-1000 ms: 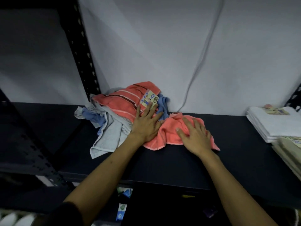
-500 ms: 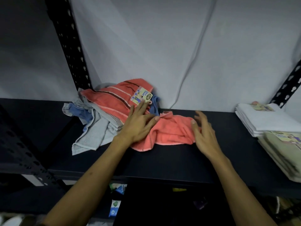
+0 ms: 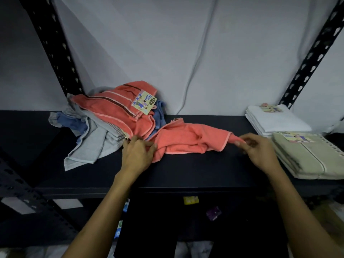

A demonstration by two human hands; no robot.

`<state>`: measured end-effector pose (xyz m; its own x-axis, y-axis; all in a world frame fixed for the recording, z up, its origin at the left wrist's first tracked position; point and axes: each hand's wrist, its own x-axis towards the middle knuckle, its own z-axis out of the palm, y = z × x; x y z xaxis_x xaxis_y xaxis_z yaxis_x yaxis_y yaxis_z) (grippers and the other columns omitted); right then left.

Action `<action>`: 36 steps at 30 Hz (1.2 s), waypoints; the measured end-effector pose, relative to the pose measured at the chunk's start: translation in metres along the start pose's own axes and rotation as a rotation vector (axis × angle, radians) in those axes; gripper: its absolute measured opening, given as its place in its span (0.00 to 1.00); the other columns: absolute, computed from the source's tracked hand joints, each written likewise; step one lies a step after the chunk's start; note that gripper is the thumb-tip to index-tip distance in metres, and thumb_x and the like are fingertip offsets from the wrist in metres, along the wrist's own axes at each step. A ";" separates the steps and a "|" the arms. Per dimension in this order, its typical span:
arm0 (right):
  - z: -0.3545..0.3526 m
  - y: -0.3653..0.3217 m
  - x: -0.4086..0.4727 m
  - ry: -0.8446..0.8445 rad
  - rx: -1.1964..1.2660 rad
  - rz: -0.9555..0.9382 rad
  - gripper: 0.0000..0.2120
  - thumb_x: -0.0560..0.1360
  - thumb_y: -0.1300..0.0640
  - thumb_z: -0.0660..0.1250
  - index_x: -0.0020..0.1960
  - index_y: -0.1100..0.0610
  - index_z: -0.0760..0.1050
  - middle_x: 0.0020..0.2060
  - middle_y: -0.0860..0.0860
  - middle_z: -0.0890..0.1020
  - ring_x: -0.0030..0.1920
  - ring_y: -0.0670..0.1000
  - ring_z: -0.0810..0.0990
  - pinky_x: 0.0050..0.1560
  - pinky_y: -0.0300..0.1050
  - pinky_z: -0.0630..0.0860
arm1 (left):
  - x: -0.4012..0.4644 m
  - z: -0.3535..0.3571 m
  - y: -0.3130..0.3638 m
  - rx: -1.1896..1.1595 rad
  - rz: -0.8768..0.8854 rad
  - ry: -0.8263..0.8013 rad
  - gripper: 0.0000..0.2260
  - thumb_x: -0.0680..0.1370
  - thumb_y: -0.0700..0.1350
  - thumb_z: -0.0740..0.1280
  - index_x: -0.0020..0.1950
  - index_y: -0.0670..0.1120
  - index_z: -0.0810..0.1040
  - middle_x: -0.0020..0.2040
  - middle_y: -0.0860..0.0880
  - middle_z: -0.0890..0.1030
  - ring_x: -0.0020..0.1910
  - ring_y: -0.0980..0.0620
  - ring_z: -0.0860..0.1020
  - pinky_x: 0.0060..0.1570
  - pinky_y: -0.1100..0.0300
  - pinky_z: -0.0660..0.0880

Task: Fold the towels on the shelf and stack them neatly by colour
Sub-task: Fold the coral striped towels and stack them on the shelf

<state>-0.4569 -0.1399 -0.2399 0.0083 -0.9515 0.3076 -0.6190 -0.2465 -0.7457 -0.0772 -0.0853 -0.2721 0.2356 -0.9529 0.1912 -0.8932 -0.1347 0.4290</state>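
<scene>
**Two stacks done, heap still to go**

Done, judging by what lies there: a folded white stack [image 3: 275, 119] at back right and a folded beige stack [image 3: 314, 155] just in front of it, both w/ paper labels on top.

In hand: a coral towel [image 3: 188, 139], spread crumpled across mid shelf, not yet folded. Left hand [image 3: 138, 155] grips its left end, fingers curled into the cloth, right by the heap. Right hand [image 3: 259, 151] pinches its right corner, close to the beige stack. Looks like it's being pulled flat for a first fold.

Left to do: the heap [image 3: 108, 120] at back left – a striped coral towel w/ a label on top, grey and blue ones tangled under and beside it. None folded. I'd say under halfway.

Surface: dark shelf [image 3: 195, 170], matte, black slotted posts at both sides. Behind it a pale wall w/ a cable running down. Below the shelf it's dim; a few small bits, can't tell what.
</scene>
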 end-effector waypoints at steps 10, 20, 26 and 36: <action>-0.017 -0.011 -0.007 0.262 0.362 0.059 0.08 0.80 0.67 0.64 0.53 0.60 0.81 0.37 0.55 0.82 0.31 0.44 0.79 0.31 0.35 0.75 | -0.024 -0.022 0.013 0.086 -0.143 0.003 0.25 0.79 0.57 0.69 0.66 0.40 0.72 0.65 0.35 0.74 0.65 0.33 0.71 0.61 0.42 0.71; -0.037 -0.006 0.005 0.127 0.418 0.297 0.06 0.77 0.65 0.69 0.54 0.61 0.81 0.47 0.58 0.83 0.49 0.53 0.80 0.49 0.43 0.80 | -0.012 -0.075 0.032 -1.226 -0.353 -0.166 0.03 0.79 0.36 0.70 0.46 0.37 0.78 0.43 0.42 0.81 0.39 0.51 0.81 0.33 0.63 0.81; 0.003 -0.003 -0.008 0.159 0.045 0.307 0.16 0.69 0.49 0.79 0.38 0.60 0.78 0.37 0.53 0.82 0.38 0.51 0.78 0.44 0.45 0.73 | -0.016 -0.091 0.073 -1.402 -0.255 -0.180 0.04 0.80 0.32 0.66 0.47 0.36 0.79 0.44 0.41 0.81 0.37 0.52 0.84 0.38 0.63 0.83; -0.030 -0.019 0.019 0.418 0.092 0.328 0.05 0.69 0.64 0.72 0.40 0.59 0.76 0.41 0.56 0.79 0.41 0.56 0.77 0.37 0.43 0.69 | 0.025 -0.102 0.106 -1.498 -0.201 0.055 0.04 0.81 0.34 0.66 0.47 0.38 0.78 0.40 0.45 0.81 0.31 0.53 0.84 0.39 0.61 0.83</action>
<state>-0.4690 -0.1477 -0.2024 -0.4987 -0.8315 0.2448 -0.4653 0.0185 -0.8849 -0.1270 -0.0961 -0.1318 0.3464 -0.9373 0.0385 0.3507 0.1674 0.9214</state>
